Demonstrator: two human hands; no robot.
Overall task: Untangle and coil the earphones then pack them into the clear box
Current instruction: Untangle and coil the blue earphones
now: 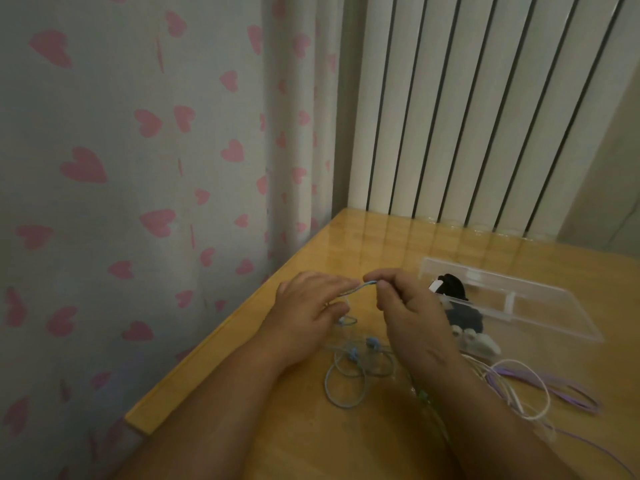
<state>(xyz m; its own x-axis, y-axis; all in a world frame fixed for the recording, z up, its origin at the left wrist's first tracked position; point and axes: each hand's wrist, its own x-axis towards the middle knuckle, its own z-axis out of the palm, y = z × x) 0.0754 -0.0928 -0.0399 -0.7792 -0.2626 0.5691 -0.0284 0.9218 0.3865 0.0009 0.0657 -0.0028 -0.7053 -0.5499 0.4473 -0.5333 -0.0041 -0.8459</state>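
Blue earphones lie in loose loops on the wooden table, their two buds between my wrists. A short stretch of the blue cord runs raised between my hands. My left hand pinches one end of that stretch and my right hand pinches the other end, at fingertip height above the table. The clear box lies open to the right of my right hand, with a black item and a dark blue bundle in it. My right hand hides part of the box's near left corner.
White earphones and purple earphones lie tangled to the right of my right forearm. White earbuds sit by the box's near corner. The table's left edge meets a heart-print curtain; a ribbed white panel stands behind.
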